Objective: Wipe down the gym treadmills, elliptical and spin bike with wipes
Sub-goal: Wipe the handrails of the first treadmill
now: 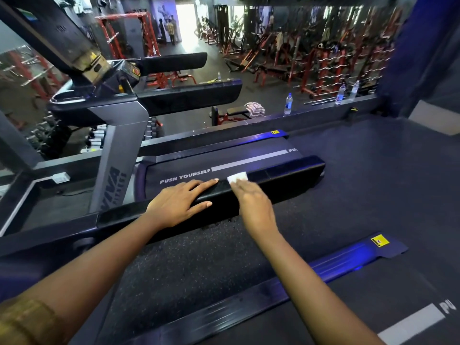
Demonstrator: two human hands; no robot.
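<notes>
Right grip (254,202) presses the white wipe (238,176) flat onto the treadmill handrail (286,174), fingers extended. Left grip (179,202) lies open beside it, probably steadying the lean.

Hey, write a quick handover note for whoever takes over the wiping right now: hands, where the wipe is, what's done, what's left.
Left hand: flat on the treadmill's black side rail, holding nothing.
Right hand: fingers press the white wipe onto the same rail, just past the left fingertips.
Done: cannot tell how much is wiped.
Left: likely the rail's far end, the console and the second treadmill nearer the camera. Elliptical and spin bike are out of view.
</notes>
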